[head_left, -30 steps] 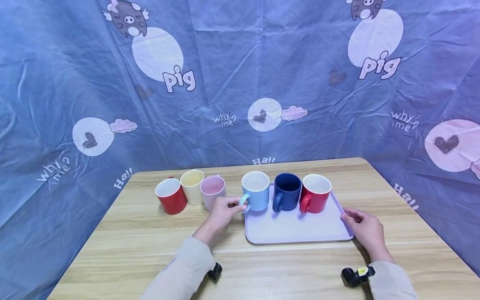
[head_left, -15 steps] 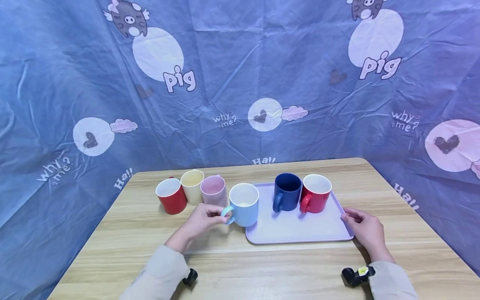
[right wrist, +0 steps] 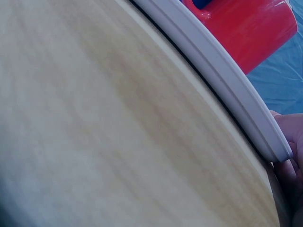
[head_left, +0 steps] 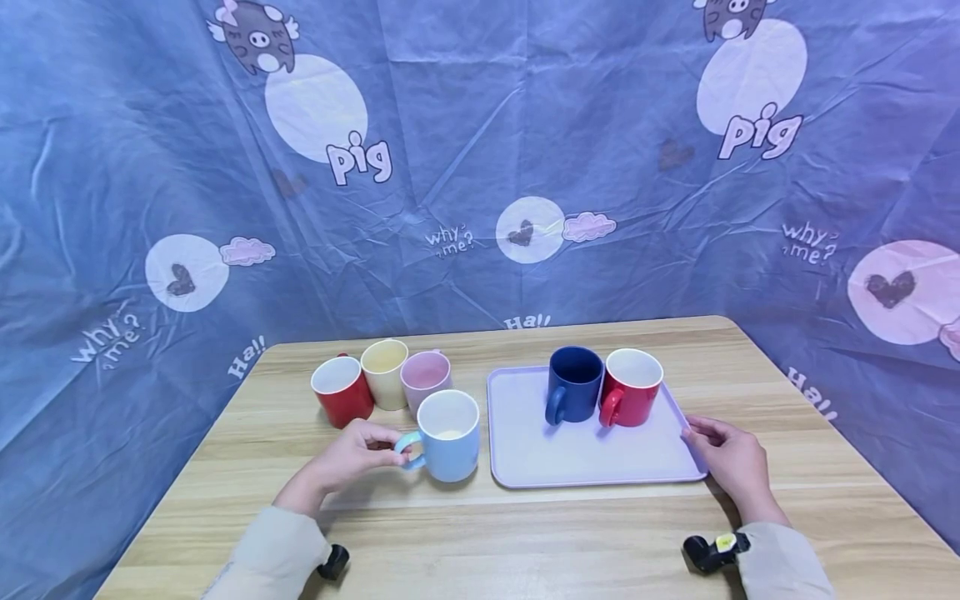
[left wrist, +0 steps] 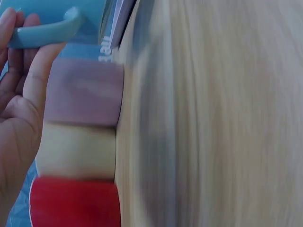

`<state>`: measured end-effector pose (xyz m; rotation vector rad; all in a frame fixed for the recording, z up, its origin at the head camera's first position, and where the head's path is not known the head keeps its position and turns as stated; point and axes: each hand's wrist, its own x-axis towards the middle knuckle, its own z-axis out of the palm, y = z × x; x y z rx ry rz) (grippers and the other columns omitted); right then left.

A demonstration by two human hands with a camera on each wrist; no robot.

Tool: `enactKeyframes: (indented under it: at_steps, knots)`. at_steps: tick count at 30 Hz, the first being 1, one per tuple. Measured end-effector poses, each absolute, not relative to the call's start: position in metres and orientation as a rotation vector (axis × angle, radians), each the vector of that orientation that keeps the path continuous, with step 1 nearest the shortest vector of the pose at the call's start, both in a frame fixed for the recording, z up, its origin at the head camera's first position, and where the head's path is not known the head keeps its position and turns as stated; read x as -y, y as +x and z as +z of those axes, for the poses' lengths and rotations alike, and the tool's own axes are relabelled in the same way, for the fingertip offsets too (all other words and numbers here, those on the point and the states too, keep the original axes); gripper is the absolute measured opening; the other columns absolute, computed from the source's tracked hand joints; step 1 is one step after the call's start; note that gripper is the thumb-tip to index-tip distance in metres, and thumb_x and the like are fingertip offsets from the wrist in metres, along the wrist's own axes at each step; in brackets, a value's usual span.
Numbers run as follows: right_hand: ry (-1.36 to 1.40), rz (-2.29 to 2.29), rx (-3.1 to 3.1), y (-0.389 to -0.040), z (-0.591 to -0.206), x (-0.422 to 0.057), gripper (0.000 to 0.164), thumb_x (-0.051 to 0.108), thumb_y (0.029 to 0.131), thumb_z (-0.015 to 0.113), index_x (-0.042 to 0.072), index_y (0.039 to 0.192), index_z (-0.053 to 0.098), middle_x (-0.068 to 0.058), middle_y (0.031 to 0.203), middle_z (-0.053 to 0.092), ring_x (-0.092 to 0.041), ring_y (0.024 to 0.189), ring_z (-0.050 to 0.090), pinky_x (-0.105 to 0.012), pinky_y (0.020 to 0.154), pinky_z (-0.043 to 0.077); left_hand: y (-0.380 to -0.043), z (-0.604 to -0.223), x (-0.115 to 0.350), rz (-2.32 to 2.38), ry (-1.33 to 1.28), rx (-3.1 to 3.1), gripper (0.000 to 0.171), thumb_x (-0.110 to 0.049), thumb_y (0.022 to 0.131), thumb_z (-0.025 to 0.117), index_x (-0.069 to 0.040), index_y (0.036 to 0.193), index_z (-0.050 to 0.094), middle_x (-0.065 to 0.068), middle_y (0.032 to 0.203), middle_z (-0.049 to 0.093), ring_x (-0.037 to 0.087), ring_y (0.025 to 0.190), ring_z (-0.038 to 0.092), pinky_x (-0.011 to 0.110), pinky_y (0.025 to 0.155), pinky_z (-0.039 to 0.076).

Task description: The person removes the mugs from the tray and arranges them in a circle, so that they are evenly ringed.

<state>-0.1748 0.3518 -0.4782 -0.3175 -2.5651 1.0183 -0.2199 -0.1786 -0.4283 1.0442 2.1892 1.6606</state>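
Pinched by its handle (left wrist: 47, 34), a light blue mug (head_left: 452, 446) with a white inside hangs upright in my left hand (head_left: 347, 462). It is just left of a pale lilac tray (head_left: 592, 461), and its base is clear of the wood in the left wrist view. My right hand (head_left: 733, 468) holds the tray's right rim, thumb on top and fingers at the outer side. On the tray stand a dark blue mug (head_left: 577, 390) and a red mug (head_left: 636, 404), side by side at the back, handles toward me.
Behind my left hand, a red mug (head_left: 347, 400), a cream mug (head_left: 387, 385) and a pink mug (head_left: 426, 383) stand close together on the wooden table (head_left: 540, 542). A blue printed cloth (head_left: 450, 167) hangs behind the table.
My left hand has lifted the light blue mug off the tray's left side and carried it left and toward me, over the table. The right hand and tray have stayed put.
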Motion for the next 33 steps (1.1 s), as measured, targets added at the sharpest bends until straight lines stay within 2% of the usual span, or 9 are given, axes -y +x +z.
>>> enactKeyframes:
  at_steps: [4, 13, 19, 25, 33]
  knots:
    - [-0.327, 1.022, 2.566, -0.174, -0.478, -0.352, 0.038, 0.027, 0.089, 0.067, -0.004, 0.112, 0.067, -0.016, 0.094, 0.07, -0.023, 0.083, 0.064, -0.022, 0.064, 0.042, -0.22, -0.429, 0.195, 1.67, 1.088, -2.151, 0.015, 0.005, 0.083, 0.068, 0.016, 0.093, 0.063, 0.0, 0.084, 0.068, 0.005, 0.075, 0.059, 0.022, 0.069, 0.052]
    - [-0.33, 1.021, 2.57, -0.175, -0.478, -0.352, 0.037, 0.026, 0.089, 0.067, -0.003, 0.113, 0.067, -0.016, 0.094, 0.071, -0.017, 0.08, 0.063, -0.021, 0.063, 0.042, -0.217, -0.43, 0.231, 1.67, 1.021, -2.118, 0.015, 0.005, 0.086, 0.064, 0.016, 0.097, 0.061, -0.004, 0.088, 0.068, 0.006, 0.08, 0.062, 0.024, 0.075, 0.053]
    - [-0.316, 1.021, 2.564, -0.174, -0.478, -0.352, 0.038, 0.027, 0.089, 0.068, -0.003, 0.112, 0.067, -0.016, 0.094, 0.071, -0.016, 0.08, 0.063, -0.019, 0.062, 0.042, -0.213, -0.43, 0.251, 1.677, 0.961, -2.173, 0.013, 0.006, 0.087, 0.062, 0.006, 0.099, 0.067, -0.006, 0.089, 0.068, 0.005, 0.082, 0.062, 0.023, 0.076, 0.053]
    - [-0.299, 0.999, 2.556, -0.175, -0.479, -0.352, 0.036, 0.025, 0.089, 0.068, -0.003, 0.112, 0.068, -0.016, 0.093, 0.071, -0.016, 0.079, 0.063, -0.019, 0.062, 0.042, -0.211, -0.429, 0.274, 1.667, 0.884, -2.226, 0.016, 0.004, 0.089, 0.06, 0.012, 0.101, 0.064, -0.006, 0.091, 0.069, 0.005, 0.085, 0.063, 0.022, 0.078, 0.051]
    - [-0.305, 0.995, 2.56, -0.175, -0.479, -0.352, 0.036, 0.025, 0.089, 0.068, -0.003, 0.112, 0.068, -0.016, 0.093, 0.071, -0.019, 0.08, 0.064, -0.019, 0.061, 0.042, -0.21, -0.435, 0.302, 1.716, 0.848, -2.234, 0.022, 0.009, 0.091, 0.054, 0.002, 0.106, 0.069, 0.003, 0.098, 0.07, 0.006, 0.091, 0.063, 0.02, 0.08, 0.05]
